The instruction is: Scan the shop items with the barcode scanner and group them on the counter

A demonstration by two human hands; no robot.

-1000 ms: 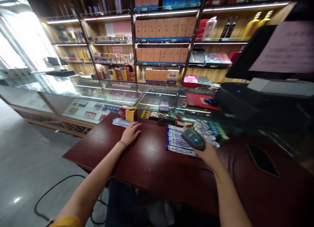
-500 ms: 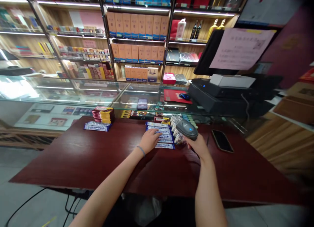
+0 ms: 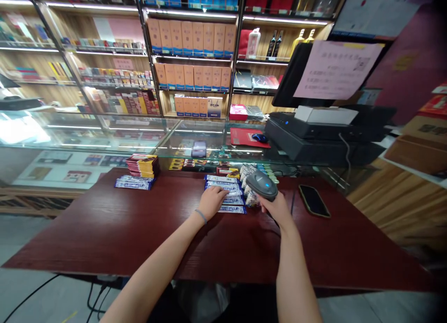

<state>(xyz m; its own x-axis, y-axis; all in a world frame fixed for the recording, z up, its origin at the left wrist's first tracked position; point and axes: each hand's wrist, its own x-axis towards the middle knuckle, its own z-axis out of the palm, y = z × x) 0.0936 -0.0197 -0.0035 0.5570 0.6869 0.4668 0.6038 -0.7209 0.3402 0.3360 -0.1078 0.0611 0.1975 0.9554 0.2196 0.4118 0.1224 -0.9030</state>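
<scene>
My right hand (image 3: pixel 275 205) is wrapped around a dark grey barcode scanner (image 3: pixel 261 185), which shows a blue light and is held above the table. Beneath its head stand several small clear packs with pale contents (image 3: pixel 250 198). My left hand (image 3: pixel 212 202) lies at a row of blue and white wrapped bars (image 3: pixel 231 209), fingers together and closed on one bar in the middle. The fingertips partly cover that bar. On the left side of the table, more blue and white wrapped bars (image 3: pixel 133 182) lie before a stack of red and yellow boxes (image 3: pixel 141 165).
A black phone (image 3: pixel 314 201) lies on the dark red table (image 3: pixel 153 234) to the right. Behind the table runs a glass display counter (image 3: pixel 206 132) with a red mouse pad (image 3: pixel 244 137) and a monitor (image 3: pixel 291 76) on a black base. Shelves of boxes line the wall.
My left hand's fingers have drawn together on a bar, where they were spread before. My right hand keeps the scanner above the packs. The view has shifted slightly.
</scene>
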